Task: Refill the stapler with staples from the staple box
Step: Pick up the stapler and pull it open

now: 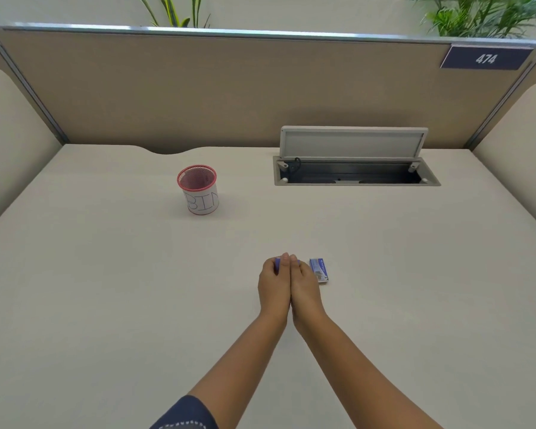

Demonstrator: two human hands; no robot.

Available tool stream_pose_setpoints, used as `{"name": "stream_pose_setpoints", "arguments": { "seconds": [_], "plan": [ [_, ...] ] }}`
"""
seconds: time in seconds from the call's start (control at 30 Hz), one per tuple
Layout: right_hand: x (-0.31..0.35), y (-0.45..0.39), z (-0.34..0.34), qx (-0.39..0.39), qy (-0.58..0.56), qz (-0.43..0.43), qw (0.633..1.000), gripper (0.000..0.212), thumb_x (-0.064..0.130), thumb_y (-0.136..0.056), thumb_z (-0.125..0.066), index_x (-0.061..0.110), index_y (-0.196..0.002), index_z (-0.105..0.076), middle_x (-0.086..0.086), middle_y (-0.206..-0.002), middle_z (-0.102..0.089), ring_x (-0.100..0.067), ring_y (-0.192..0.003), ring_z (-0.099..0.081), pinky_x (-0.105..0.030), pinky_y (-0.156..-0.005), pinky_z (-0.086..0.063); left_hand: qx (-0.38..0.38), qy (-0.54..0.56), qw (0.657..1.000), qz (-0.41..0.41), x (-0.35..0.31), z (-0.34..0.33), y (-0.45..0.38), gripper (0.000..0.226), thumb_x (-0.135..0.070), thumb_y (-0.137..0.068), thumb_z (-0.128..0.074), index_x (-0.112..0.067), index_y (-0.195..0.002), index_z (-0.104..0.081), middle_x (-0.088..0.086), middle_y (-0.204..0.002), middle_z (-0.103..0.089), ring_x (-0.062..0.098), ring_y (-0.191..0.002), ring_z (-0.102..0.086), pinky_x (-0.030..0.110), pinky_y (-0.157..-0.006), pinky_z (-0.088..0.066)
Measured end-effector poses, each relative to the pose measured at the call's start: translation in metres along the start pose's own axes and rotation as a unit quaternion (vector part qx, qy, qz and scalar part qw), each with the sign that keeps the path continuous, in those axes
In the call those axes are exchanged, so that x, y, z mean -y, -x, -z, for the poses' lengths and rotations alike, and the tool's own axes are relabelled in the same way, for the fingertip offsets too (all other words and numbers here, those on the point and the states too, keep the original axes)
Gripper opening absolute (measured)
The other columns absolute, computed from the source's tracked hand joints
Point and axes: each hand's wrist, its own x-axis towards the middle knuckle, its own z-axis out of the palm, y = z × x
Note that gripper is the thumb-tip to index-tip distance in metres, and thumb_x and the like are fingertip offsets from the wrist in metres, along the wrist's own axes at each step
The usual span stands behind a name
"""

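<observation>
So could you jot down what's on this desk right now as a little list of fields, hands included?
left hand: pressed beside the right hand, closed around a purple object
right hand: closed on the same object
purple object: mostly hidden, only slivers show; likely the stapler
staple box: blue, lying flat on the desk just right of the right hand
mesh cup: pink rim, upright, far left, labelled BIN
cable hatch: lid open, at the back right
desk: pale
</observation>
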Motion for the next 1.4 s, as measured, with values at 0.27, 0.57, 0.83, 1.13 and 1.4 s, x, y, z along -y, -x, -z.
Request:
{"name": "stream_pose_setpoints", "arguments": {
  "seconds": [0.27, 0.57, 0.83, 1.13, 1.4],
  "plan": [
    [-0.018, -0.004, -0.008, 0.03, -0.048, -0.045, 0.997, 0.033, 0.037, -0.096, -0.043, 0.011, -0.087, -0.062, -0.002, -0.08, -0.064, -0.016, -0.078, -0.063, -0.03, -0.074, -0.047, -0.048, 0.001, 0.999, -0.025, 0.009, -0.001, 0.002, 0.021, -0.026, -0.097, -0.04, -0.014, -0.088, -0.054, -0.007, -0.079, -0.059, 0.01, -0.075, -0.056, 0.019, -0.064, -0.042],
    [-0.013, -0.001, -0.009, 0.025, -0.023, -0.02, 0.999, 0.036, 0.035, -0.098, -0.04, 0.011, -0.086, -0.064, 0.001, -0.079, -0.066, -0.016, -0.077, -0.063, -0.029, -0.074, -0.046, -0.089, 0.027, 0.995, -0.037, 0.006, -0.001, 0.006, 0.019, -0.024, -0.097, -0.042, -0.013, -0.089, -0.056, -0.007, -0.079, -0.06, 0.006, -0.075, -0.057, 0.016, -0.061, -0.04],
    [-0.009, -0.002, -0.012, 0.026, -0.034, 0.007, 0.999, 0.033, 0.038, -0.096, -0.043, 0.015, -0.085, -0.064, 0.005, -0.079, -0.065, -0.013, -0.078, -0.063, -0.026, -0.072, -0.045, -0.097, 0.044, 0.991, -0.076, 0.0, 0.0, 0.006, 0.015, -0.018, -0.095, -0.044, -0.011, -0.091, -0.057, 0.001, -0.089, -0.063, 0.016, -0.084, -0.06, 0.011, -0.063, -0.041],
    [0.01, -0.009, -0.001, -0.067, -0.239, -0.095, 0.964, 0.047, 0.036, -0.1, -0.032, -0.005, -0.112, -0.052, -0.02, -0.093, -0.066, -0.026, -0.074, -0.066, -0.033, -0.067, -0.055, -0.164, 0.166, 0.97, -0.067, -0.025, -0.004, 0.013, 0.025, -0.023, -0.1, -0.032, -0.018, -0.075, -0.038, 0.0, -0.078, -0.06, 0.01, -0.068, -0.06, 0.007, -0.047, -0.042],
    [0.025, 0.0, 0.008, -0.022, -0.362, -0.025, 0.931, 0.03, 0.027, -0.103, -0.024, 0.011, -0.095, -0.048, -0.013, -0.094, -0.063, -0.023, -0.094, -0.063, -0.037, -0.098, -0.042, -0.163, 0.186, 0.965, -0.088, -0.019, -0.003, 0.01, 0.026, -0.019, -0.1, -0.027, -0.021, -0.079, -0.043, 0.007, -0.088, -0.063, 0.02, -0.09, -0.061, 0.025, -0.084, -0.043]
  ]
}}
